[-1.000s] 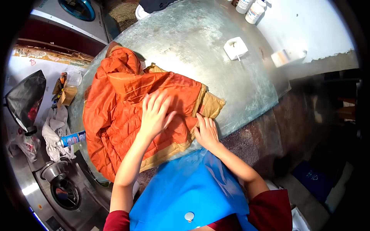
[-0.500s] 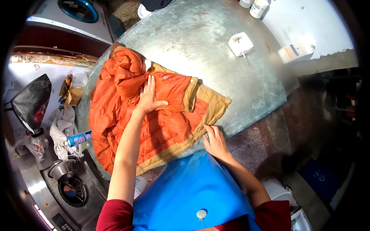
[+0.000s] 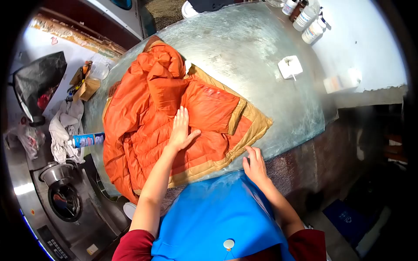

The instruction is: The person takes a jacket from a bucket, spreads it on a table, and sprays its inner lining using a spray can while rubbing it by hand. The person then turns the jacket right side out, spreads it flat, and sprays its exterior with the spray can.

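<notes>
An orange quilted jacket (image 3: 143, 135) with tan edging lies on the pale metal-topped table (image 3: 244, 35). Flat on its middle rests my left hand (image 3: 180, 132), thumb spread away from the fingers. One sleeve (image 3: 213, 106) with a tan cuff lies folded across the jacket, just beyond that hand. My right hand (image 3: 255, 166) is at the table's near edge, beside the jacket's tan hem corner, fingers apart and slightly curled, holding nothing. A blue apron (image 3: 217, 217) covers my front.
A white square container (image 3: 290, 67) stands at the table's right, with several bottles (image 3: 313, 30) behind it. At the left are a blue spray can (image 3: 89, 140), a white cloth (image 3: 65, 130), a black bag (image 3: 39, 82) and a metal machine (image 3: 87, 222).
The folded sleeve now lies flatter, and the tan hem corner is spread out. My left hand has come down flat onto the jacket. My right hand has let go of the edge. The view has shifted.
</notes>
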Available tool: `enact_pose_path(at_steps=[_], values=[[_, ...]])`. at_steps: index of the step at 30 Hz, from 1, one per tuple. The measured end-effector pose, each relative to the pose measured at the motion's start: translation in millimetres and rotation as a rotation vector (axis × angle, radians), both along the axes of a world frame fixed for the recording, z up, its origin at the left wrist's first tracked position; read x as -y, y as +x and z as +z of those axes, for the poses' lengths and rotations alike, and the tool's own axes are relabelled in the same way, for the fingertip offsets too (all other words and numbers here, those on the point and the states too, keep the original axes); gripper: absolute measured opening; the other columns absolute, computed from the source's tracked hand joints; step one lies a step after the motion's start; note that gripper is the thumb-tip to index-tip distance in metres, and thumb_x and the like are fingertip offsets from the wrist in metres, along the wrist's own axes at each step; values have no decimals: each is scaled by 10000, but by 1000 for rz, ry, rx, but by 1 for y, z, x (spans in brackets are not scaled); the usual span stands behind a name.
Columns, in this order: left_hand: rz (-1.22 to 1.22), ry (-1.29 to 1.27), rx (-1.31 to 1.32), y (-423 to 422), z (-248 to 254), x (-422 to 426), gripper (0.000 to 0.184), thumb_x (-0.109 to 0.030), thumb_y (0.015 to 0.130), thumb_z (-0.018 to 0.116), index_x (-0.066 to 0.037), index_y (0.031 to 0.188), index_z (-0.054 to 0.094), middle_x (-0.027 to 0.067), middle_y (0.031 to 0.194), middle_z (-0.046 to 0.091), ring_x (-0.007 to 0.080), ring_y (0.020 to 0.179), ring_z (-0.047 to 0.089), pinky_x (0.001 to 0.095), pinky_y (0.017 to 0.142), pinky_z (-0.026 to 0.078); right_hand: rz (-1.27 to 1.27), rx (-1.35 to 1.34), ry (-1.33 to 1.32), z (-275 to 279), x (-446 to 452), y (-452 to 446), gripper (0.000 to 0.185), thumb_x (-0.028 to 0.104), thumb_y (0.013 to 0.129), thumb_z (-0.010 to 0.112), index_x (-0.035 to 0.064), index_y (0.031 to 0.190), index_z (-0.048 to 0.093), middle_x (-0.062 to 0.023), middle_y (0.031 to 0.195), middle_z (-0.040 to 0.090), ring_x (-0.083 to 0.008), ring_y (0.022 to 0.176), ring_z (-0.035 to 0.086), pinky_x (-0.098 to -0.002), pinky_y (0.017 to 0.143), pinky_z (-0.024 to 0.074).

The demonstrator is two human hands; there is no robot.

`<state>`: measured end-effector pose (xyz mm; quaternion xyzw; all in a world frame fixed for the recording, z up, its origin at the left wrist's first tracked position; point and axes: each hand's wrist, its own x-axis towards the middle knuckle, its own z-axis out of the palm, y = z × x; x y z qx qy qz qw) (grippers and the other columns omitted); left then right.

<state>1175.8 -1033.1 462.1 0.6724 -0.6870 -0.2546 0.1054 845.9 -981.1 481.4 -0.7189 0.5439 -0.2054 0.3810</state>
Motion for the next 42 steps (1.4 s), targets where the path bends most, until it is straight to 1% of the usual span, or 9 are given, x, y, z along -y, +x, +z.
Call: enact_pose_path(at_steps=[7,13,20,23,26,28,32,35,42], values=[[60,-2,-204,34,50,-92,728,-285,924,547,17,1470,172,231,1535,143,360,1430,136,395,1162,168,-19,70,-29,26,-8,20,396,40,849,561,37,1241,504,-190,1140,512,-284,842,590,-370,747,498],[885,-814,-115,154,94,-179,663,-80,852,642,30,1406,295,197,1462,308,320,1356,311,408,1125,237,-39,44,-37,28,-29,19,390,17,873,524,0,1258,465,-119,1119,461,-162,770,491,-274,671,446],[1300,-836,-351,389,67,-175,1235,-299,632,871,30,1464,20,296,1487,168,344,1389,214,424,1133,194,-10,-36,-124,76,-39,63,389,29,878,531,19,1262,465,-152,1146,470,-225,836,542,-300,708,473],[1320,-822,-190,423,60,-161,1073,-268,649,851,65,1409,171,258,1373,345,324,1248,407,410,1071,305,16,-136,-223,87,-43,75,401,22,839,558,22,1233,481,-212,1163,492,-356,911,567,-387,766,492],[1243,-891,-93,447,48,-149,930,-326,698,817,67,1355,288,227,1285,420,312,1179,452,400,1028,343,12,-183,-287,107,-53,91,388,71,841,578,53,1220,498,-213,1154,511,-396,968,567,-410,787,498],[1137,-911,-73,435,77,-140,872,-298,711,823,65,1326,323,219,1263,432,298,1142,473,400,1004,366,14,-162,-322,106,-59,97,386,21,837,589,32,1214,509,-177,1138,513,-248,750,620,-334,667,517],[791,-803,-89,330,171,-137,685,-196,748,810,-24,1252,379,146,1186,501,250,1115,493,372,983,373,14,12,-227,135,-67,132,362,67,853,599,45,1207,526,-173,1121,538,-279,881,620,-350,742,515],[527,-538,-469,207,216,-131,766,-119,668,830,-53,1276,369,91,1199,506,228,1128,495,354,992,379,91,196,-126,155,-62,163,373,124,867,606,31,1216,515,-175,1127,544,-298,978,610,-364,820,497],[-11,264,-1084,21,177,-111,762,-149,710,819,8,1251,306,183,1267,457,237,1201,473,395,1003,419,-7,827,174,159,-36,167,1011,214,766,763,75,1499,82,-236,1403,361,-304,1330,353,-437,1108,261]])
